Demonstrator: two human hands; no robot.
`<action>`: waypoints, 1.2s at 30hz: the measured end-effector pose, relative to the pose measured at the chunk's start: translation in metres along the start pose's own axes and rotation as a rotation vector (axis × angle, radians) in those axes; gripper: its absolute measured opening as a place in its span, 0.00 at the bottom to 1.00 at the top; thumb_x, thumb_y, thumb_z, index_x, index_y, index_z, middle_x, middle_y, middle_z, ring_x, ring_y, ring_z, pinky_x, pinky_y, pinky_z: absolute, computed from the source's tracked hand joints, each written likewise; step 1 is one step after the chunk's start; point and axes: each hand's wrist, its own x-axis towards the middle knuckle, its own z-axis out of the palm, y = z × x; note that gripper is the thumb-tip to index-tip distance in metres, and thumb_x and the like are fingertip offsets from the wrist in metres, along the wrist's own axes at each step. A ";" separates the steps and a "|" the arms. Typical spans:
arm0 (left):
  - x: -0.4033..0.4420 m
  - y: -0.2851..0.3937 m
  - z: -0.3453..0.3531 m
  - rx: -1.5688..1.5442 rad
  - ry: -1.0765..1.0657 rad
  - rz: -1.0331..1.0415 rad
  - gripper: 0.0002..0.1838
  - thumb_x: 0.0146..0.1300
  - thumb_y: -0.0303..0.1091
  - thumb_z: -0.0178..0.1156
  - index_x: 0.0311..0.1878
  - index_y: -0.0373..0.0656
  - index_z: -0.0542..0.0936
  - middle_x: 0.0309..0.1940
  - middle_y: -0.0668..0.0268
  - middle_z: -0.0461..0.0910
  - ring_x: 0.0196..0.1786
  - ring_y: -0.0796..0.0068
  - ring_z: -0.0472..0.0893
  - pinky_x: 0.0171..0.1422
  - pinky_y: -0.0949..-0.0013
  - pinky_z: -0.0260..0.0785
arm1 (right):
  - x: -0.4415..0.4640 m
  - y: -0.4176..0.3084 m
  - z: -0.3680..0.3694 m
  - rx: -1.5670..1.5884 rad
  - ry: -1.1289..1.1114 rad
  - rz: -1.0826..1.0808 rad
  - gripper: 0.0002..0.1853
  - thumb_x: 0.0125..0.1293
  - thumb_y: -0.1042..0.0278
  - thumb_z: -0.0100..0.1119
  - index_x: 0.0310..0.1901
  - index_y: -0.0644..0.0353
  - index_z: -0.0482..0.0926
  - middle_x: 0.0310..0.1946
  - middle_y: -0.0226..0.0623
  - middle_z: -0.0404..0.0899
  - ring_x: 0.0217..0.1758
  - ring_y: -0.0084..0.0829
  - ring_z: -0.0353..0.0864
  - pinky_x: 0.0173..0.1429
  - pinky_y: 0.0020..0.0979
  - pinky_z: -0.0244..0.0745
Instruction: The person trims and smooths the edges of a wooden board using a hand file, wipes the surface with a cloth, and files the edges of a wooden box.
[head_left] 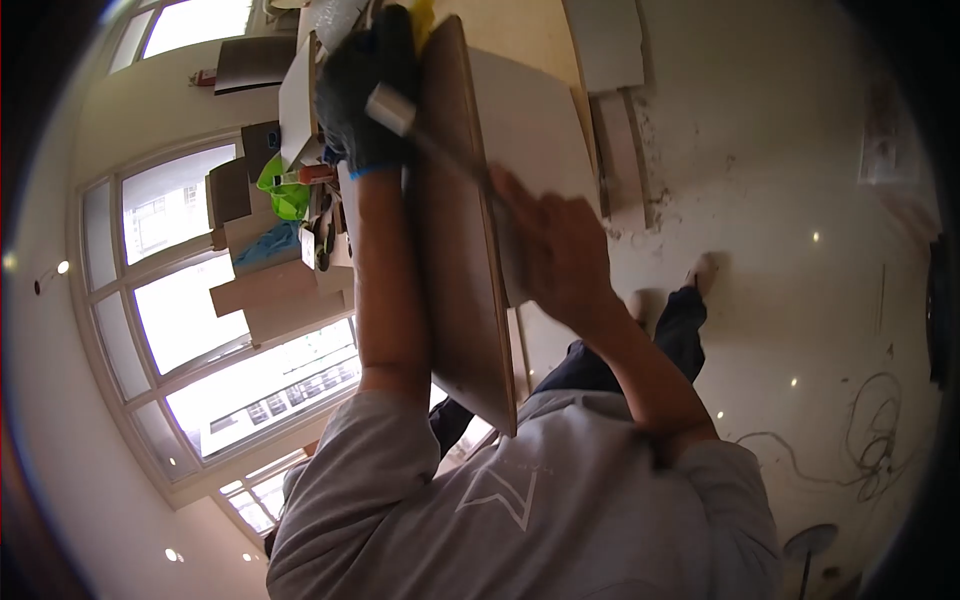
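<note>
My right hand point(565, 250) is closed round the handle of a hammer point(392, 110), whose pale, blurred head overlaps my left glove in the view. My left hand point(368, 92), in a dark glove with a blue cuff, is at the top of a board point(455, 260). Its fingers look curled, but what they hold is hidden. The board stands on edge between my forearms and slants down to my shirt. A white panel point(530, 115) lies just beyond it, partly behind my right hand.
Cardboard pieces point(285, 300), a green bag point(287, 190) and a bottle with a red part point(315, 174) are at the left by the windows. Flat boards point(622, 150) lie on the floor. A cable point(870, 440) is coiled at the right, near a round-topped stand point(810, 540).
</note>
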 end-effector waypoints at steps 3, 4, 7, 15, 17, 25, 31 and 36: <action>0.003 -0.003 0.004 0.030 0.047 0.106 0.31 0.68 0.64 0.51 0.39 0.44 0.87 0.35 0.50 0.86 0.39 0.46 0.86 0.45 0.50 0.77 | -0.107 -0.030 -0.018 0.157 -0.114 -0.082 0.29 0.60 0.79 0.58 0.65 0.52 0.79 0.23 0.26 0.70 0.23 0.29 0.67 0.38 0.35 0.60; 0.002 -0.007 0.006 0.035 0.052 0.141 0.30 0.68 0.64 0.51 0.39 0.45 0.87 0.35 0.50 0.86 0.39 0.46 0.86 0.45 0.50 0.77 | -0.136 -0.042 -0.027 0.229 -0.138 -0.088 0.29 0.58 0.79 0.60 0.64 0.51 0.80 0.23 0.23 0.68 0.24 0.28 0.67 0.38 0.35 0.60; 0.002 -0.017 0.010 0.043 0.072 0.193 0.29 0.69 0.62 0.51 0.40 0.45 0.86 0.34 0.50 0.86 0.39 0.46 0.86 0.44 0.50 0.77 | -0.188 -0.052 -0.029 0.278 -0.070 0.041 0.32 0.51 0.81 0.65 0.62 0.53 0.80 0.23 0.23 0.69 0.25 0.27 0.67 0.39 0.36 0.61; 0.010 -0.021 0.012 0.070 0.081 0.293 0.25 0.71 0.58 0.50 0.43 0.46 0.85 0.33 0.52 0.86 0.38 0.48 0.86 0.41 0.51 0.77 | -0.171 -0.047 -0.001 0.152 0.057 0.023 0.32 0.60 0.75 0.64 0.69 0.49 0.74 0.23 0.25 0.68 0.25 0.28 0.67 0.38 0.34 0.62; 0.010 -0.020 0.012 0.073 0.081 0.312 0.24 0.72 0.57 0.50 0.43 0.46 0.85 0.33 0.52 0.85 0.37 0.48 0.86 0.41 0.51 0.77 | -0.133 -0.036 0.009 0.138 0.116 0.018 0.33 0.67 0.70 0.62 0.74 0.43 0.68 0.23 0.26 0.67 0.26 0.28 0.66 0.37 0.34 0.62; 0.013 -0.021 0.009 0.106 0.065 0.344 0.21 0.73 0.53 0.50 0.46 0.47 0.83 0.32 0.54 0.85 0.37 0.49 0.86 0.38 0.51 0.77 | -0.200 -0.057 -0.003 0.195 0.000 0.007 0.33 0.59 0.76 0.65 0.68 0.48 0.76 0.23 0.22 0.70 0.26 0.25 0.68 0.39 0.34 0.62; 0.014 -0.021 0.010 0.122 0.057 0.331 0.18 0.75 0.50 0.49 0.47 0.47 0.82 0.32 0.55 0.85 0.36 0.50 0.86 0.37 0.52 0.77 | -0.198 -0.055 -0.009 0.124 0.003 -0.024 0.33 0.57 0.77 0.66 0.68 0.52 0.76 0.23 0.25 0.69 0.27 0.28 0.67 0.38 0.34 0.60; 0.020 -0.027 0.016 0.262 0.044 0.376 0.16 0.76 0.47 0.49 0.49 0.48 0.81 0.31 0.56 0.85 0.35 0.51 0.86 0.35 0.52 0.77 | -0.160 -0.056 -0.013 -0.020 -0.021 -0.002 0.34 0.56 0.77 0.66 0.68 0.53 0.76 0.24 0.26 0.68 0.27 0.31 0.68 0.39 0.35 0.62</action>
